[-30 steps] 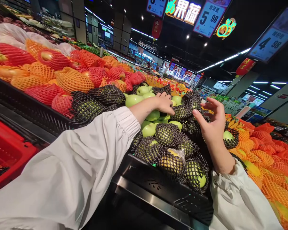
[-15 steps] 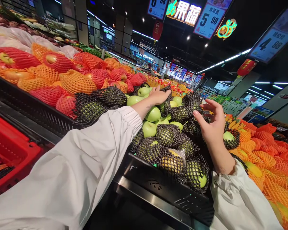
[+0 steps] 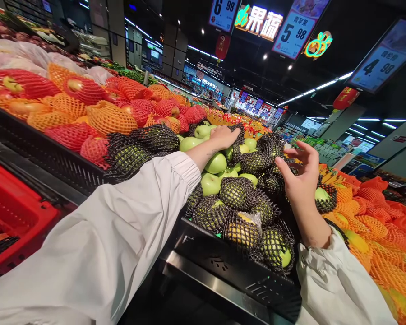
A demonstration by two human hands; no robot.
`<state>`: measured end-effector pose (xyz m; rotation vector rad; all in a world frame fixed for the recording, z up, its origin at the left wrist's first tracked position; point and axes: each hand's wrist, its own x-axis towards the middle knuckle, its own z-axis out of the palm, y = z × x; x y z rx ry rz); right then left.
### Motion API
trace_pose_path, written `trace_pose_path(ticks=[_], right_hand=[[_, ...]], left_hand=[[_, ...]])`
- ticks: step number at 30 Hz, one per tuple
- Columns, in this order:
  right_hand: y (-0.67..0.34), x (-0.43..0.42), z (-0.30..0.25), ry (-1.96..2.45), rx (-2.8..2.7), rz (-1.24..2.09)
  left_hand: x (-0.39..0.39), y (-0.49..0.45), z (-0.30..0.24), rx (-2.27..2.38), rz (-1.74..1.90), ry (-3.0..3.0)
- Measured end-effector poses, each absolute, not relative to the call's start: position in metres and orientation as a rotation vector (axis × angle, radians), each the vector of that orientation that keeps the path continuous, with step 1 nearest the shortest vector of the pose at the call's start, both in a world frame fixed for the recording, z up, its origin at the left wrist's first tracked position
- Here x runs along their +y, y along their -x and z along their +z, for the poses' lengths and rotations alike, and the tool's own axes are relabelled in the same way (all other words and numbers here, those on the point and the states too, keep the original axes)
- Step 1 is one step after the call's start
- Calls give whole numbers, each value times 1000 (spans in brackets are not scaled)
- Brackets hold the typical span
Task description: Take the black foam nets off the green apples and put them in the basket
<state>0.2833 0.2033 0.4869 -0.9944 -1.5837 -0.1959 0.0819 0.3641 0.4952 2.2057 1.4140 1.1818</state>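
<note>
— Green apples point(image 3: 215, 162): where are they found?
— Bare ones are heaped at the centre of the black crate point(image 3: 223, 262), ringed by black-netted apples point(image 3: 236, 192). Red and orange netted fruit point(image 3: 108, 118) is stacked at ten o'clock, and orange nets point(image 3: 368, 223) at four o'clock.
— What has been changed in the last second?
— The left hand point(image 3: 225, 135) has been moved from the middle of the bare heap out to its twelve o'clock edge. The right hand point(image 3: 302, 174) has hardly been shifted. No apple is seen lifted, so the handling is judged to have been carried to the far side of the heap, with nothing yet taken.
— How are the hands posed?
— The left arm is stretched long, its white sleeve point(image 3: 115, 234) laid across the crate rim, palm down, fingers curved over a far apple. Whether that apple is gripped cannot be told. The right hand is held at three o'clock of the heap, raised above the netted apples, fingers spread, nothing grasped.
</note>
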Motion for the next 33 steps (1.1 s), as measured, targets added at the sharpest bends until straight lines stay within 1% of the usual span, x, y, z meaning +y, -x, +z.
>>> trace_pose_path(ticks=[2, 4, 5, 8, 11, 15, 20, 23, 25, 30, 33], right_hand=[[-286, 206, 487, 961, -1522, -167], [-289, 210, 488, 937, -1442, -129], [-291, 212, 489, 937, -1394, -98], [-298, 216, 491, 951, -1235, 75], [-300, 218, 491, 982, -1220, 235], [-294, 216, 489, 1023, -1444, 222], [-282, 207, 489, 967, -1628, 23], [-280, 203, 489, 1013, -1734, 69], [-280, 202, 490, 1017, -1740, 114], [-286, 207, 488, 989, -1585, 86], [-288, 209, 488, 1034, -1499, 228]], left_hand=[[345, -82, 506, 1321, 1435, -2184], [323, -84, 516, 1051, 1631, -2213], [313, -85, 520, 885, 1663, -2226], [291, -87, 525, 457, 1551, -2212], [286, -88, 526, 259, 1344, -2177], [291, -87, 522, 212, 1252, -2149], [291, -93, 515, 251, 1166, -2234], [290, -97, 512, 340, 1109, -2309], [291, -98, 510, 386, 1105, -2323], [300, -98, 511, 398, 1130, -2358], [303, -98, 514, 444, 1269, -2317]])
